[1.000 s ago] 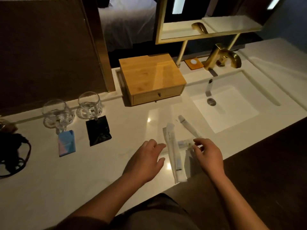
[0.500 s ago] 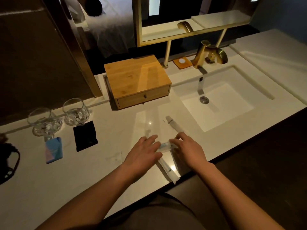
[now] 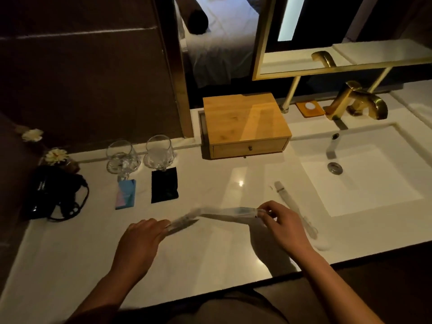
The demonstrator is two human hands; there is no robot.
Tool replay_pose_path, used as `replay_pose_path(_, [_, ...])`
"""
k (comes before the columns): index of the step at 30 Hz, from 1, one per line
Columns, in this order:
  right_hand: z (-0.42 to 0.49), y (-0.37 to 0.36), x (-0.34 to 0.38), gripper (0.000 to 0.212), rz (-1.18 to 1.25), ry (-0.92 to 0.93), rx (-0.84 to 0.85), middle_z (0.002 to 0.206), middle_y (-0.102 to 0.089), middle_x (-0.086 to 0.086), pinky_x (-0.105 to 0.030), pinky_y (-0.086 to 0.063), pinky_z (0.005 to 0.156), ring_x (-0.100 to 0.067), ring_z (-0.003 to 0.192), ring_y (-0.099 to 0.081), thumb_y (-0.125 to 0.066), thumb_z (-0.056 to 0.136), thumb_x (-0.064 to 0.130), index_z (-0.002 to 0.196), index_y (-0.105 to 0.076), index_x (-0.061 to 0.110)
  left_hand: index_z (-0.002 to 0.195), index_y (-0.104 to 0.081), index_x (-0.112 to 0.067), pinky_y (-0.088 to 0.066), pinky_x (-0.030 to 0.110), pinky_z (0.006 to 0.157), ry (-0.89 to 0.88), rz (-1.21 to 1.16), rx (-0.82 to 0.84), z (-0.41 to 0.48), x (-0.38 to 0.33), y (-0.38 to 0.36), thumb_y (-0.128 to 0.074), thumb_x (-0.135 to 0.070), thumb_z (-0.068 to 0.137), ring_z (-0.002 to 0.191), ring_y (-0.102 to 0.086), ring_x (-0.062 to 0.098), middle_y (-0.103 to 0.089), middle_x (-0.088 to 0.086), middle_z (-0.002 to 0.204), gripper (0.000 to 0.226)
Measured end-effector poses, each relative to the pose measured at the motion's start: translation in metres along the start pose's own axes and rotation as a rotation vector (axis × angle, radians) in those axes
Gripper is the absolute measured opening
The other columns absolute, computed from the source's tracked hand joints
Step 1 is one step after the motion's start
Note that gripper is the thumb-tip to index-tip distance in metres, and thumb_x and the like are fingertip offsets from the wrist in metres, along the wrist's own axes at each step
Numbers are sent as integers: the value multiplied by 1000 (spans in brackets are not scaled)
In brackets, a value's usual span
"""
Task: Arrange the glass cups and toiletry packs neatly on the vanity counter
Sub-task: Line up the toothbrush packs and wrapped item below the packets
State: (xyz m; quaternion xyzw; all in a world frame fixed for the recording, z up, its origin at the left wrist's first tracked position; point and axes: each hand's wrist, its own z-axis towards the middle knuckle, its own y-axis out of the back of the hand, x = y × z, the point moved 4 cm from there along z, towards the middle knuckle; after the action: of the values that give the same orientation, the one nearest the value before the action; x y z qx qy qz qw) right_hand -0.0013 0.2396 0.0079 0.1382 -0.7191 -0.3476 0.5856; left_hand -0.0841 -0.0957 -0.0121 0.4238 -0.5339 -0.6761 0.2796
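Two glass cups (image 3: 122,157) (image 3: 159,154) stand side by side at the back left of the white vanity counter (image 3: 210,265). A blue toiletry pack (image 3: 126,194) lies in front of the left cup and a black pack (image 3: 164,188) in front of the right one. My right hand (image 3: 282,223) pinches the end of a long clear toiletry pack (image 3: 233,210), held just above the counter. My left hand (image 3: 142,239) grips a second clear pack (image 3: 183,224), blurred by motion. A third clear pack (image 3: 284,192) lies beside the sink, partly behind my right hand.
A wooden drawer box (image 3: 245,127) sits at the back centre. The white sink (image 3: 364,169) with a gold faucet (image 3: 355,101) fills the right. A black hair dryer (image 3: 53,192) and small flowers (image 3: 56,156) are at the far left. An orange coaster (image 3: 309,108) lies by the faucet.
Both hands have closed on clear packs that lay on the counter and carried them left, away from the sink. One clear pack stayed beside the sink.
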Motion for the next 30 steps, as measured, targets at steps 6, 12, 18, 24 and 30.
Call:
replay_pose_path(6, [20,-27,49,14,232,-14,196,75,-71,0,-33,-59,63,-16,63,-68,-60,94,18,85,-70,23,103,-73,-14,-50,39,68,399,-253,-54,-49,55,8,-49,-22,103,76,-63,24,-67,2,84,25])
replay_pose_path(12, [34,-67,65,18,253,-124,457,71,-68,-8,-32,-57,62,-20,61,-64,-58,93,8,80,-71,12,100,-70,-22,-42,29,64,591,-460,-53,-70,80,5,-57,-15,100,76,-62,24,-69,3,84,15])
replay_pose_path(18, [42,-107,74,16,-44,-32,388,94,-71,5,-34,-56,73,-15,80,-66,-58,92,24,97,-73,22,131,-63,-17,-57,41,78,632,-263,-69,-87,95,8,-69,-23,91,89,-67,28,-65,7,110,41])
replay_pose_path(24, [38,-109,86,29,-26,70,221,118,-63,1,-22,-46,88,-10,105,-56,-54,89,0,100,-75,18,125,-63,-25,-57,39,67,414,-134,-45,-86,90,5,-76,-21,83,90,-61,25,-60,3,108,44])
replay_pose_path(30, [39,-100,70,36,-12,-39,84,127,-63,-3,-45,-52,99,-23,113,-60,-57,87,-1,114,-69,20,127,-61,-29,-56,40,68,386,-174,-25,-78,100,6,-56,-46,86,92,-58,23,-57,0,107,46])
